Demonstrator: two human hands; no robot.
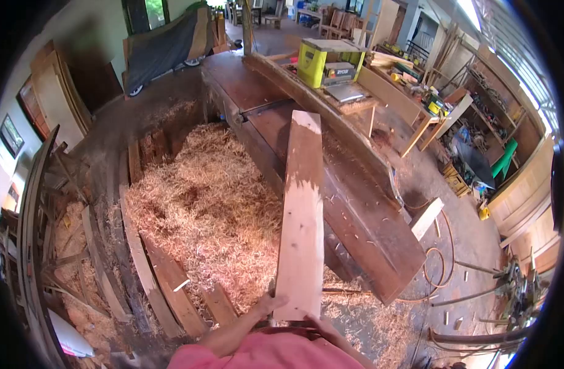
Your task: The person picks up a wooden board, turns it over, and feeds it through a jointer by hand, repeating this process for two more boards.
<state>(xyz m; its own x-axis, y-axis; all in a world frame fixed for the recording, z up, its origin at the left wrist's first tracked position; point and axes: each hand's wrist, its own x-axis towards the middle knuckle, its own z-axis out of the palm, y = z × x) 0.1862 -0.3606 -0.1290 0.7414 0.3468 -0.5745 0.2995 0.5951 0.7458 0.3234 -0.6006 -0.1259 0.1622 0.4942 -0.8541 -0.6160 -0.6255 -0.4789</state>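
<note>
A long wooden board (pixel 299 246) stretches away from my body, its far end over the bed of a jointer (pixel 368 227). Most of its upper face is pale and smooth with a few small knots; toward the far end the face is darker brown, with a ragged border between the two and a pale patch at the tip. My left hand (pixel 271 303) grips the board's left edge near the close end. At the near end, my right hand (pixel 322 326) is closed on the board's right corner, its fingers partly hidden.
Wood shavings (pixel 208 197) form a big heap left of the jointer, among loose planks (pixel 171 280). The jointer's long fence (pixel 331 126) runs along its right side. Beyond stands a green thickness planer (pixel 331 64). A hose (pixel 439 280) curls on the floor at right.
</note>
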